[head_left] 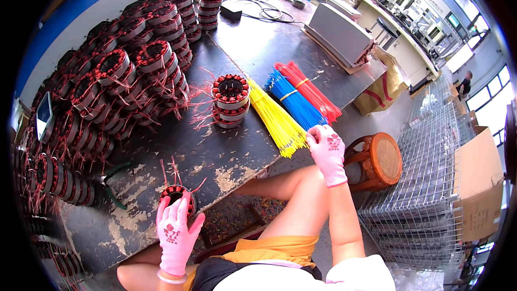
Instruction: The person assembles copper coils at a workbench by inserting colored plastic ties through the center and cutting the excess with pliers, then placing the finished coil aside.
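Note:
My left hand (177, 233), in a pink glove, grips a round motor stator (173, 191) at the table's near edge. Its fingers lie over the top and the thumb stands out to the side; a few thin red leads rise from the stator's far side. My right hand (328, 148), also gloved in pink, has its fingers pinched at the near end of a bundle of blue wires (295, 98). Left of that lies a bundle of yellow wires (274, 121), and to the right a bundle of red wires (309, 91). A short stack of stators (230, 99) stands beside the yellow bundle.
Many stators (116, 67) are piled along the left of the worn dark table (258, 48). Green-handled pliers (114, 186) lie near that pile. A grey box (340, 32) sits at the far right. Beyond the table's right edge are a wooden stool (385, 156) and wire-mesh cages (420, 199).

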A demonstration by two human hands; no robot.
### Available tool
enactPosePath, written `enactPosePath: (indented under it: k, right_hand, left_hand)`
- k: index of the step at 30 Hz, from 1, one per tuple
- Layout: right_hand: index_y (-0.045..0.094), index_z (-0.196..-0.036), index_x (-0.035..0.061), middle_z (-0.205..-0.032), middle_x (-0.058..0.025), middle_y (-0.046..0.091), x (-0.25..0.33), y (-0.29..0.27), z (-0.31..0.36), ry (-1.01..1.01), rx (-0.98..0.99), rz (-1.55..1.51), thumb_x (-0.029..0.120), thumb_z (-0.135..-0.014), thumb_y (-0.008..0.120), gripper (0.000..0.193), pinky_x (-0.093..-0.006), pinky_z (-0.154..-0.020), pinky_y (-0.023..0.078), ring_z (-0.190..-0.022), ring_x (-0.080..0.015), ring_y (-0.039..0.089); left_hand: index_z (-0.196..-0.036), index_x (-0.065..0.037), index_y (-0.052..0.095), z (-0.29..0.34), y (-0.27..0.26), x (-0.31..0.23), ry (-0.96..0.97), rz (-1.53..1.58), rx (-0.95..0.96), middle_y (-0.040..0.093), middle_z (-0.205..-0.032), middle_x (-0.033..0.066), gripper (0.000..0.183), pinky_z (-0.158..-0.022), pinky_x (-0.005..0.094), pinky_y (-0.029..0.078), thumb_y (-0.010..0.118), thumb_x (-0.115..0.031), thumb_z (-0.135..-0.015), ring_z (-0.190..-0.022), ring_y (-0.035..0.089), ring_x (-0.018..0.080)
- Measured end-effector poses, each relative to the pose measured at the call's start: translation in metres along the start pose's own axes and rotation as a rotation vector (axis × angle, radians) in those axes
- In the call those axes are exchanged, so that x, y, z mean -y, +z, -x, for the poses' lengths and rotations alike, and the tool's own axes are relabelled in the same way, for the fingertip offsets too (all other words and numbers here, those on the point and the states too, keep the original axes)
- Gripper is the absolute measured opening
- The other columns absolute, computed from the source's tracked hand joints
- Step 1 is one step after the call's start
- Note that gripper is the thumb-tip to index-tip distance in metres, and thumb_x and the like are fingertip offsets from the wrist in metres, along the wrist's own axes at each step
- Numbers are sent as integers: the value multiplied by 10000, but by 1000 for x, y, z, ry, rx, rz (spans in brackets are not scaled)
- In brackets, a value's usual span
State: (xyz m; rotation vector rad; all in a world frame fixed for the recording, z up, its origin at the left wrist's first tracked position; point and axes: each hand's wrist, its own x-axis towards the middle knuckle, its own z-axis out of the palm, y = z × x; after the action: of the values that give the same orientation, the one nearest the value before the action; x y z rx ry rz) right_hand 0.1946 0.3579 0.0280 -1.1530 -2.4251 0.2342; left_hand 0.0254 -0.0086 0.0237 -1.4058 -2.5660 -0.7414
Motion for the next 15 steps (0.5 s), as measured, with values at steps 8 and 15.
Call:
enactPosePath:
  k: [8,15]
  right_hand:
    - [710,-919,21,-831,-37,649,12,-53,24,128,-102,-460,64,-893,755,67,-266,-627,504,-651,-101,622]
    - [710,-946,-13,-834,-7,665,98,-58,71,42,140,-987,-14,-953,699,14,-213,-649,475,-720,-40,578]
  left_hand:
    - [-1308,-61,649,12,11,15,23,-29,-34,686,-1150,106,522,-1096,479,456,806,-150,-817,-1093,636,327]
    - [-1190,-82,667,12,-35,8,142,-36,-241,675,-1190,90,491,-1085,556,455,863,-238,-768,-1016,661,295]
